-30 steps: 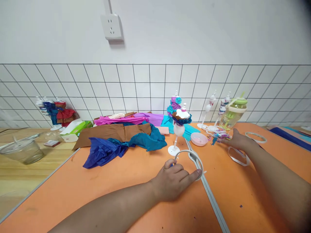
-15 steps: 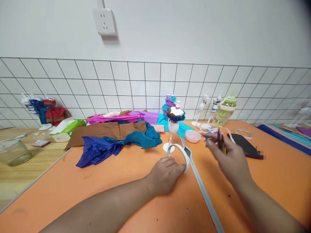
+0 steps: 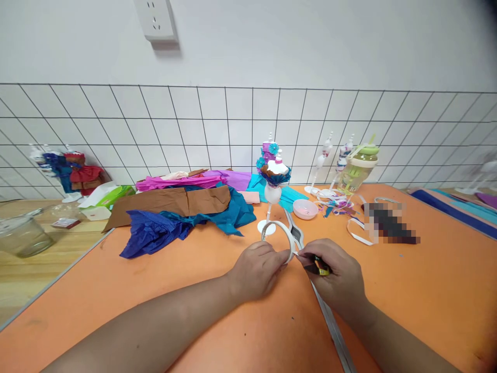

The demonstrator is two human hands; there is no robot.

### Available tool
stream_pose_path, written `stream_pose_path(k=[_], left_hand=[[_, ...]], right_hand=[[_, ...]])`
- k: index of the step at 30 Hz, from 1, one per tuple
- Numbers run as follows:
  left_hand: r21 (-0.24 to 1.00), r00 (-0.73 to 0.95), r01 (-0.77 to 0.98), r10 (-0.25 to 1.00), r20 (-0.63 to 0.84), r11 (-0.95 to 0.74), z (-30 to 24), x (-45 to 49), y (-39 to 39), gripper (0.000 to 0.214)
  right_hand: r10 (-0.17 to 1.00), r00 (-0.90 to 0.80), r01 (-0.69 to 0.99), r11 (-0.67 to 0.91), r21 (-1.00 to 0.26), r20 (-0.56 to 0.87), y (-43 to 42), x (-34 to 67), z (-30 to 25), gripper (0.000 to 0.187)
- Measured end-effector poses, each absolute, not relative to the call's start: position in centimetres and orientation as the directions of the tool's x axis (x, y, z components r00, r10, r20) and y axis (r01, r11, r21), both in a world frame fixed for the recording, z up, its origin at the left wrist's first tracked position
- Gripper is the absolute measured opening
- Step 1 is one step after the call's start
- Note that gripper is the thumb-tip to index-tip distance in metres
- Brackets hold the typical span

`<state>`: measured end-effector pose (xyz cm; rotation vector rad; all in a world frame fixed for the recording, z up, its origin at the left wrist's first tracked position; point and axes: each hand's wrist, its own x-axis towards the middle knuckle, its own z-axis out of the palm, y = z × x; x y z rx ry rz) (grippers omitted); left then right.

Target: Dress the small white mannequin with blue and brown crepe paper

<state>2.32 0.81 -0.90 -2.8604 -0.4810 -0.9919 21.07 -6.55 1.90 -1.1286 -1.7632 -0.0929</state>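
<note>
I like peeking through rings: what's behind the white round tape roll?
Behind the tape roll is a white round stand base, with orange tabletop showing through the hole. The roll and left hand hide what's directly behind them.

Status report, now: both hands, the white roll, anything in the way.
Left hand gripping white roll. Right hand close beside it, dark-and-yellow tool in grip. Ruffled figure on stand behind roll, possible snag.
</note>
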Motion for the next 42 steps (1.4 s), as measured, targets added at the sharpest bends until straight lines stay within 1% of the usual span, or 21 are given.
stream_pose_path(k=[2, 4, 9, 13, 15, 19, 21, 23, 25, 29, 31, 32, 34, 35, 37, 39, 42], left_hand=[[0.119, 0.738, 0.346, 0.348, 0.579, -0.931, -0.7, 2.3, 0.5, 0.019], [0.197, 0.732, 0.361, 0.408, 0.546, -0.911, -0.5, 2.3, 0.2, 0.021], [0.375, 0.713, 0.332, 0.49, 0.501, -0.866, -0.2, 2.3, -0.3, 0.028], [0.55, 0.708, 0.331, 0.587, 0.393, -0.767, -0.2, 2.4, -0.6, 0.036], [0.645, 0.729, 0.261, 0.584, 0.356, -0.718, -0.4, 2.3, -0.8, 0.042], [0.82, 0.747, 0.031, 0.558, 0.361, -0.571, -0.9, 2.4, -1.0, 0.05], [0.887, 0.731, -0.064, 0.584, 0.353, -0.456, -1.1, 2.5, -1.0, 0.052], [0.929, 0.704, -0.109, 0.632, 0.323, -0.354, -1.2, 2.6, -0.9, 0.054], [0.947, 0.678, -0.115, 0.673, 0.297, -0.301, -1.2, 2.7, -0.7, 0.053], [0.957, 0.643, -0.094, 0.718, 0.268, -0.273, -1.1, 2.9, -0.5, 0.049], [0.962, 0.623, -0.064, 0.743, 0.246, -0.266, -0.9, 2.9, -0.5, 0.051], [0.96, 0.611, -0.035, 0.754, 0.242, -0.279, -0.8, 2.9, -0.5, 0.051], [0.933, 0.596, 0.052, 0.761, 0.257, -0.355, -0.7, 2.9, -0.6, 0.049], [0.908, 0.601, 0.094, 0.75, 0.275, -0.409, -0.7, 2.8, -0.6, 0.047], [0.839, 0.641, 0.161, 0.701, 0.312, -0.52, -0.8, 2.7, -0.6, 0.043], [0.74, 0.687, 0.234, 0.646, 0.333, -0.631, -0.8, 2.7, -0.6, 0.04], [0.543, 0.728, 0.347, 0.585, 0.358, -0.765, -0.7, 2.7, -0.8, 0.035]], right_hand=[[0.639, -0.076, 0.723, 0.564, -0.399, 0.766, -6.7, 21.0, 1.6, 0.013], [0.63, -0.087, 0.732, 0.566, -0.379, 0.772, -6.7, 21.0, 1.3, 0.017], [0.593, -0.143, 0.772, 0.568, -0.286, 0.792, -6.7, 20.8, 0.9, 0.031], [0.596, -0.132, 0.797, 0.539, -0.272, 0.792, -6.6, 20.4, 0.6, 0.03], [0.617, -0.127, 0.805, 0.522, -0.282, 0.777, -6.5, 20.3, 0.3, 0.028], [0.68, -0.123, 0.825, 0.475, -0.306, 0.723, -6.4, 20.3, 0.1, 0.025], [0.695, -0.145, 0.828, 0.474, -0.298, 0.704, -6.4, 20.4, 0.1, 0.027], [0.698, -0.189, 0.834, 0.485, -0.262, 0.691, -6.3, 20.4, 0.2, 0.031], [0.702, -0.236, 0.844, 0.491, -0.217, 0.672, -6.3, 20.4, 0.3, 0.033], [0.694, -0.323, 0.848, 0.514, -0.129, 0.643, -6.5, 20.5, 0.4, 0.035], [0.686, -0.354, 0.829, 0.544, -0.127, 0.636, -6.6, 20.5, 0.5, 0.035], [0.685, -0.356, 0.811, 0.564, -0.154, 0.636, -6.7, 20.5, 0.5, 0.036], [0.697, -0.322, 0.765, 0.59, -0.257, 0.641, -6.7, 20.6, 0.5, 0.034], [0.712, -0.282, 0.748, 0.583, -0.318, 0.644, -6.6, 20.6, 0.5, 0.031], [0.752, -0.17, 0.747, 0.52, -0.415, 0.637, -6.4, 20.6, 0.4, 0.029], [0.788, -0.077, 0.763, 0.441, -0.472, 0.611, -6.2, 20.6, 0.4, 0.031], [0.832, -0.024, 0.75, 0.381, -0.54, 0.554, -5.9, 20.5, 0.4, 0.03]])
